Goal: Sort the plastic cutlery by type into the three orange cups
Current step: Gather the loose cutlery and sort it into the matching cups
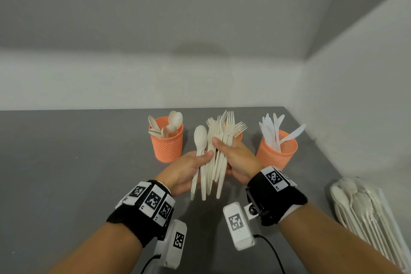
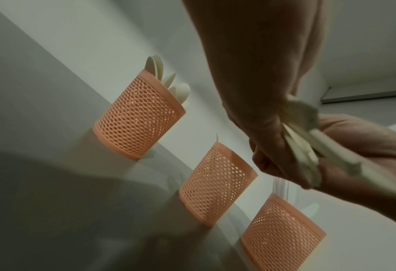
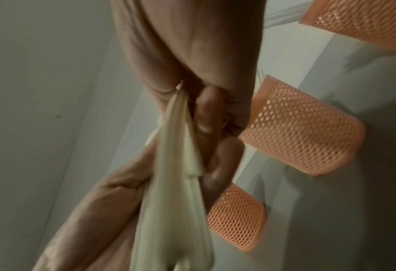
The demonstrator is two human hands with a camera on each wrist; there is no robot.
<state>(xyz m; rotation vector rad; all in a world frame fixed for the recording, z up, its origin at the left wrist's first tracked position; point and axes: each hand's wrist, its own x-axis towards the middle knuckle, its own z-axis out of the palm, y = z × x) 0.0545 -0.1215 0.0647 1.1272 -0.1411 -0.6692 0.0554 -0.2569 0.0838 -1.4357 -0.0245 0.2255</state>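
Observation:
Both hands hold one fanned bundle of cream cutlery above the grey table [image 1: 89, 162]. My left hand [image 1: 191, 167] pinches the handle of a spoon [image 1: 200, 135] at the bundle's left side. My right hand [image 1: 238, 155] grips several forks [image 1: 224, 131], tines up. Behind stand three orange mesh cups: the left cup [image 1: 166, 144] holds spoons, the middle cup [image 1: 239, 135] is mostly hidden by the forks, and the right cup [image 1: 278, 153] holds white knives. The left wrist view shows the handles [image 2: 308, 146] in my left hand [image 2: 261, 102]. In the right wrist view my right hand [image 3: 204, 102] wraps the handles [image 3: 176, 183].
A clear bag of more cutlery [image 1: 367, 213] lies at the table's right edge, next to the white side wall. The back wall runs close behind the cups. Open grey tabletop lies to the left of the spoon cup.

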